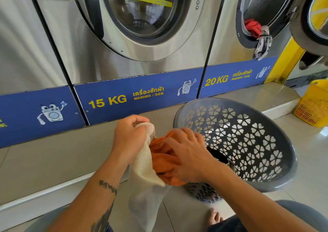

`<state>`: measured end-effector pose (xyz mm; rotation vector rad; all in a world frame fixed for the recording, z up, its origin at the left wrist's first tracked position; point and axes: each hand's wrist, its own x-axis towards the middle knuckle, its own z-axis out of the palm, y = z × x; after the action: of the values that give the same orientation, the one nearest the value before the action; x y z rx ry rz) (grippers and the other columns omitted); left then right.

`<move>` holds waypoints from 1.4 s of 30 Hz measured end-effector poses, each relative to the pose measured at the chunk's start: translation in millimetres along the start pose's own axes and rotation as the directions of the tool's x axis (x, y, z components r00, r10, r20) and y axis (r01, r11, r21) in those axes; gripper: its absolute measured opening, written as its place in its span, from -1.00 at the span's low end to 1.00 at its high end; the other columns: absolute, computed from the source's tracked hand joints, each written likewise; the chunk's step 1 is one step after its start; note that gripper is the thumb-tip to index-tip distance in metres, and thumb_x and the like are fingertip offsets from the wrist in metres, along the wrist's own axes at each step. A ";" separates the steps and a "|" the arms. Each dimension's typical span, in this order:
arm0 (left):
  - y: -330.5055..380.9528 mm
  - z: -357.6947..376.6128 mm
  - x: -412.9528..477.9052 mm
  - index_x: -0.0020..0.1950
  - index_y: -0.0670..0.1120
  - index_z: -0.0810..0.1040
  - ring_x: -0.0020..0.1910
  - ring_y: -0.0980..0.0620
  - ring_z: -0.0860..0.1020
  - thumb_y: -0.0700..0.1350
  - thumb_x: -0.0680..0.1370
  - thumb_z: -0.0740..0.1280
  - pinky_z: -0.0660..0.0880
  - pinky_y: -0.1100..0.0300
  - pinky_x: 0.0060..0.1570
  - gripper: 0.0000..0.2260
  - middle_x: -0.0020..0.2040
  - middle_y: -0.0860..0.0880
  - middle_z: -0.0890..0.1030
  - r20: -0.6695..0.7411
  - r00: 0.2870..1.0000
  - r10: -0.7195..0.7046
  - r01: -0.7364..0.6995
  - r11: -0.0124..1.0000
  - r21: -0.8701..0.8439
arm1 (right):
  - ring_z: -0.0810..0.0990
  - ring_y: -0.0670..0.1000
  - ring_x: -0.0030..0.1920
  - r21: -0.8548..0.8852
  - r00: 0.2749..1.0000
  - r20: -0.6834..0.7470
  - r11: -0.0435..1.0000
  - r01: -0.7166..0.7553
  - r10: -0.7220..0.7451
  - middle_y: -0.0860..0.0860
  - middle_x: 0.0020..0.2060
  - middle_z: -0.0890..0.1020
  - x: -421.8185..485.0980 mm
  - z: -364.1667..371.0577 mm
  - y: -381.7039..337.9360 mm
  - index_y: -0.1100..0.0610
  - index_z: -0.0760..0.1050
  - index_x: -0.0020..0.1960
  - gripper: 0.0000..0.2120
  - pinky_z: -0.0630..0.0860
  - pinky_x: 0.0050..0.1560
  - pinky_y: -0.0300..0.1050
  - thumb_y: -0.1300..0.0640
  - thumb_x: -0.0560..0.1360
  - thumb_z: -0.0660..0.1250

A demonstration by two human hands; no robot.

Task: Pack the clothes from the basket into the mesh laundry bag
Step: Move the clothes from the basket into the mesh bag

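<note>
Head camera view looks down at a tiled floor in front of a row of steel washing machines. At the far left stands one machine front with a blue band below it. Next to it is the 15 KG washer [124,42], its round door shut and a yellow strip across the glass.

Below this washer, the left hand [128,139] is closed around the top edge of the mesh laundry bag [145,169]; the fingers pinch the white mesh near its opening and hold it up. The bag hangs down from this hand toward the floor, and its lower part looks pale and a little blurred.

Just to the right, an orange garment [162,153] sits at the mouth of the bag, partly inside it. The right hand [188,157] lies on top of this garment with fingers curved and pressed on the cloth, gripping it against the bag opening.

Behind the right hand is the grey basket [276,162], tilted toward the person, with flower-shaped holes in its wall. A dark piece of clothing [217,154] shows inside it, close to the right wrist.

Further right, the 20 KG washer [252,24] has its door open, and a red cloth [253,28] and a patterned cloth [263,43] hang over the drum's edge. At the far right a yellow basket [314,104] stands on the floor.
</note>
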<state>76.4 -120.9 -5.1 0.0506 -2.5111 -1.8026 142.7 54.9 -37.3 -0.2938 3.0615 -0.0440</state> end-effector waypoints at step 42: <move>-99.0 -11.4 -5.0 -0.07 0.05 0.64 -0.07 0.01 0.57 -0.13 0.54 0.33 0.57 0.11 -0.12 -0.88 -0.02 0.03 0.62 0.281 0.954 -0.102 -0.044 0.882 0.469 | 0.58 0.13 0.10 0.400 0.986 0.144 0.907 -0.134 0.082 -0.02 0.20 0.55 29.9 120.6 -29.8 -0.21 0.24 0.41 -0.52 0.53 0.00 0.02 0.09 0.56 0.27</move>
<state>81.8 -163.1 -95.3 -0.1824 -3.1241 -1.2346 127.2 17.3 -158.4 -0.0936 2.8420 -0.6264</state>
